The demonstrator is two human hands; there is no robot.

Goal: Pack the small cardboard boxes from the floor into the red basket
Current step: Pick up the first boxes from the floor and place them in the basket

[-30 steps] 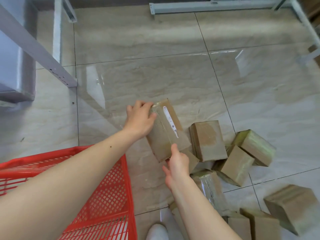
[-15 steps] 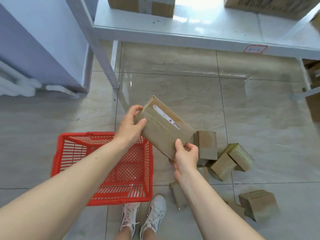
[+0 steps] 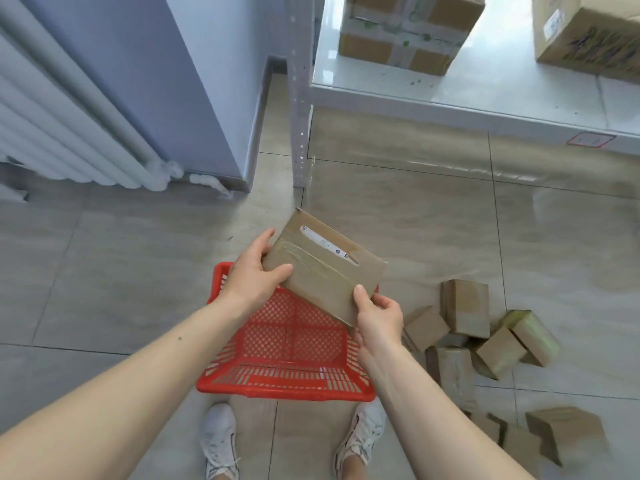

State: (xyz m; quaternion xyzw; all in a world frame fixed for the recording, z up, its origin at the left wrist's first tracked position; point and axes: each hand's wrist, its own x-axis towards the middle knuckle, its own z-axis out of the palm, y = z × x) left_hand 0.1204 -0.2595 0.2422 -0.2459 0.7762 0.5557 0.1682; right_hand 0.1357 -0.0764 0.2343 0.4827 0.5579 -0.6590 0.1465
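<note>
Flat box now held over the basket

Both hands keep their grip on the flat cardboard box (image 3: 323,268): left hand (image 3: 254,271) closed on its near-left edge, right hand (image 3: 379,315) pinching the lower corner. Since half a second ago it has travelled left and now hangs tilted above the empty red basket (image 3: 287,388), between the shoes (image 3: 220,439). Small boxes (image 3: 465,306) remain scattered on the floor (image 3: 104,271) to the right.
</note>
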